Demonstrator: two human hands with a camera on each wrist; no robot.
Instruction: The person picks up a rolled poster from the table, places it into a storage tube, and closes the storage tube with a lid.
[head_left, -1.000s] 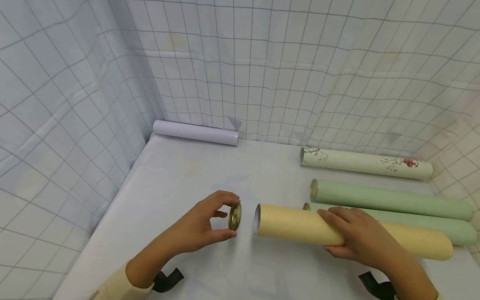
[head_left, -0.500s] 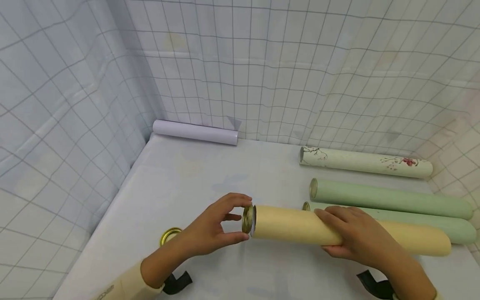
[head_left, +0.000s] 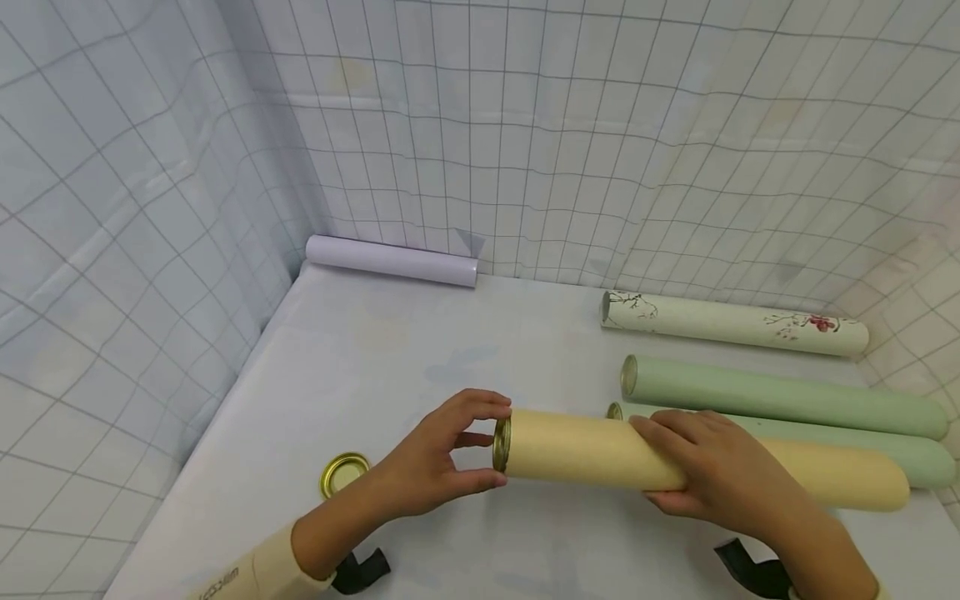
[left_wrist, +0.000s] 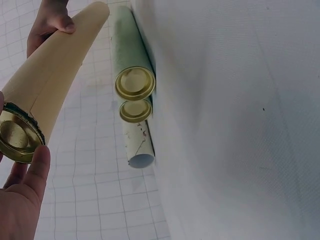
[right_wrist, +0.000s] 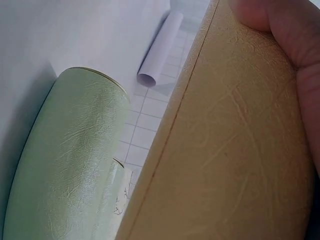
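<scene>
A long yellow cardboard tube (head_left: 600, 450) is held just above the white table (head_left: 390, 350). My right hand (head_left: 712, 471) grips it round its middle. My left hand (head_left: 442, 454) pinches a gold metal cap (head_left: 501, 443) between thumb and fingers, and the cap sits on the tube's left end. The left wrist view shows the gold cap (left_wrist: 17, 139) seated on the yellow tube (left_wrist: 55, 70), my thumb under it. In the right wrist view the yellow tube (right_wrist: 230, 165) fills the frame, with my fingers over its top.
A second gold cap (head_left: 343, 473) lies flat on the table left of my left hand. Two green capped tubes (head_left: 780, 398) and a flowered cream tube (head_left: 735, 325) lie at the right. A lilac roll (head_left: 390, 262) rests against the gridded back wall.
My left hand carried the gold cap rightward to the tube's open left end, and it now sits on that end. The loose cap on the table came into view.
</scene>
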